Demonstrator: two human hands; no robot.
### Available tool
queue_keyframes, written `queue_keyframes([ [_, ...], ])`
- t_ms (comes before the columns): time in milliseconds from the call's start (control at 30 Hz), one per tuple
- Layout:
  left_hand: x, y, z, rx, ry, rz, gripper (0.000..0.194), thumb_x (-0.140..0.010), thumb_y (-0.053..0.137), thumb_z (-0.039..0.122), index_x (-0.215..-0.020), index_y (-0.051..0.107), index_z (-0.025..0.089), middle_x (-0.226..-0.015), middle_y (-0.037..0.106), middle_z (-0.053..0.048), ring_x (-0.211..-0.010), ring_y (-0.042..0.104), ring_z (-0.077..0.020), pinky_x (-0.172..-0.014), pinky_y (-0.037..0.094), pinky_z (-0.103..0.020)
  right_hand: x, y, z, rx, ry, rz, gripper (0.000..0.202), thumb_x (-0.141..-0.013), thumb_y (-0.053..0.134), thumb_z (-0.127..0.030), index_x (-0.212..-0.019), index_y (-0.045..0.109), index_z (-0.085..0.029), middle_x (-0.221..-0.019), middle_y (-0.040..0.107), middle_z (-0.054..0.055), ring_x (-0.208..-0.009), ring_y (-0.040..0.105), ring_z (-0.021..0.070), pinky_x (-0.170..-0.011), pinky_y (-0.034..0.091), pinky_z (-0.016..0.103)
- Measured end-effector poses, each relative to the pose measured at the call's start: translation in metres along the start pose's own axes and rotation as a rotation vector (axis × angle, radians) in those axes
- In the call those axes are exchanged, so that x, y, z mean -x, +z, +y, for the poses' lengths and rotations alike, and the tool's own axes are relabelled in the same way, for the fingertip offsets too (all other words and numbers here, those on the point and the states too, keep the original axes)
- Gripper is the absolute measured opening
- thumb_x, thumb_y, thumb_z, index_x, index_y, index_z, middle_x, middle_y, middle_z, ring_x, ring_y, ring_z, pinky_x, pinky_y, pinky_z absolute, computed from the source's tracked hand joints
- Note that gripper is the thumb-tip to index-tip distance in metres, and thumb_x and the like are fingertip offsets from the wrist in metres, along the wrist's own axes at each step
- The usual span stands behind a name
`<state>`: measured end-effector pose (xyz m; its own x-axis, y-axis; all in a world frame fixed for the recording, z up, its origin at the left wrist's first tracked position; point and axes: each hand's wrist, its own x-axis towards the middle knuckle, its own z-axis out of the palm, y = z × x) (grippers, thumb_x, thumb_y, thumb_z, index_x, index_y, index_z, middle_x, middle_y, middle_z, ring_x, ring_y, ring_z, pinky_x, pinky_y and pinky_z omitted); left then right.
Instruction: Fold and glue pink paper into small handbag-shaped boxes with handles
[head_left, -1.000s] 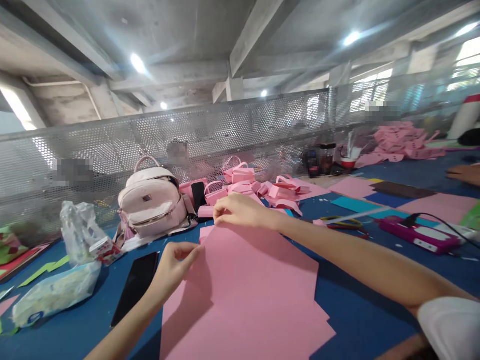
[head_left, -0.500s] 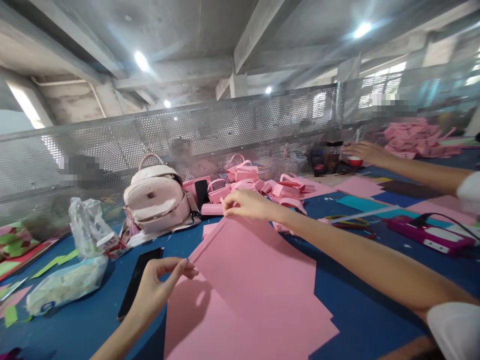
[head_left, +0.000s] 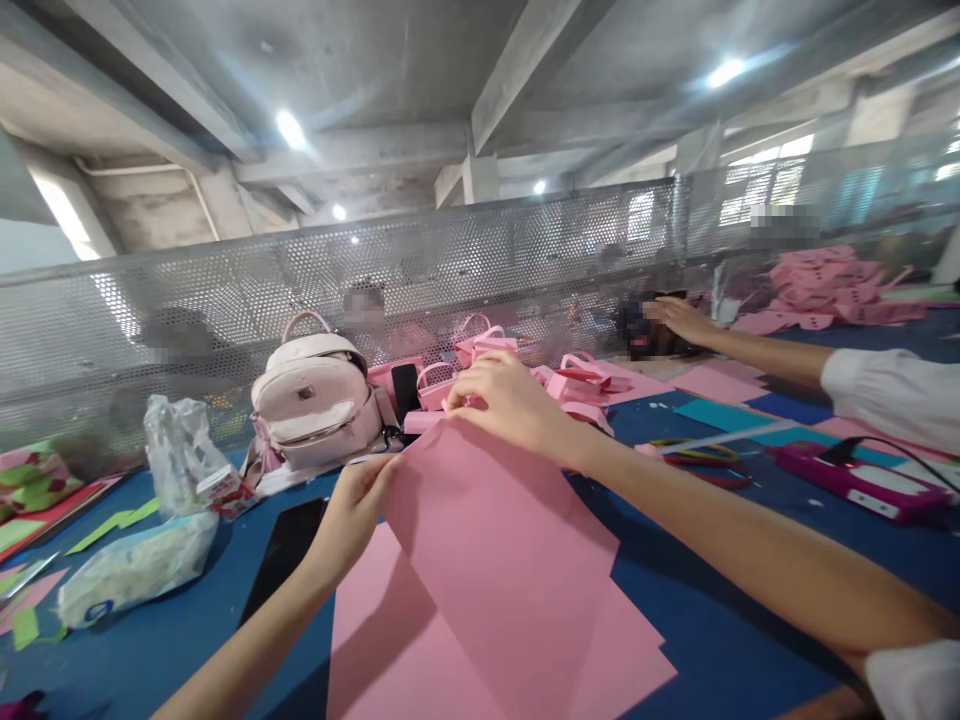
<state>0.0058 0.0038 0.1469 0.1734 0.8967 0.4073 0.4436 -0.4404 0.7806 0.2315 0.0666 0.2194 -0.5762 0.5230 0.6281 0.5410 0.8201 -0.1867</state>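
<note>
Several pink sheets overlap on the blue table, and the top one is raised at its far end. My right hand pinches that sheet's far corner between thumb and fingers. Lower and to the left, my left hand is closed on the same sheet's left edge. Just beyond my right hand lie folded pink paper pieces with handles. A black phone rests beside my left wrist, partly hidden by it.
A pale backpack stands behind my left hand. Plastic bags lie at the left. On the right are a purple power strip, coloured sheets and another person's hand. A perforated metal screen runs behind.
My left hand has moved up and forward and taken the sheet's left edge. The sheet's far end is lifted more. The other person's hand has shifted left to the dark items by the screen.
</note>
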Motion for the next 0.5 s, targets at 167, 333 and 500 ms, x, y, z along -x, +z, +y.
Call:
queue_keyframes([
  [167,-0.015,-0.002,0.018,-0.11,0.111,-0.014,0.042,-0.096,0.049,0.045,-0.1,0.079,0.016,-0.093,0.077,-0.004,-0.089,0.068,-0.027,-0.075,0.049,-0.025,-0.002,-0.004,-0.008,0.179,-0.092,0.042,0.014,-0.085,0.07,-0.015,-0.077,0.078,-0.024,-0.084,0.078,0.001,-0.086,0.062,0.0222,-0.096,0.033,0.041],
  [333,-0.027,-0.012,0.04,-0.221,0.179,0.05,0.034,-0.088,0.058,0.04,-0.085,0.082,0.015,-0.08,0.078,-0.006,-0.078,0.068,-0.0273,-0.067,0.045,-0.025,-0.007,-0.006,-0.019,0.039,-0.1,-0.004,0.011,-0.088,0.072,-0.019,-0.082,0.079,-0.025,-0.09,0.079,-0.002,-0.089,0.066,0.02,-0.094,0.038,0.037],
  [500,-0.037,-0.028,0.058,-0.255,0.219,0.112,0.029,-0.083,0.062,0.038,-0.076,0.08,0.016,-0.065,0.072,-0.002,-0.064,0.061,-0.0199,-0.057,0.039,-0.023,-0.013,-0.003,-0.031,-0.264,0.112,0.054,0.011,-0.087,0.069,-0.018,-0.079,0.076,-0.022,-0.088,0.077,-0.001,-0.084,0.067,0.0178,-0.073,0.044,0.029],
])
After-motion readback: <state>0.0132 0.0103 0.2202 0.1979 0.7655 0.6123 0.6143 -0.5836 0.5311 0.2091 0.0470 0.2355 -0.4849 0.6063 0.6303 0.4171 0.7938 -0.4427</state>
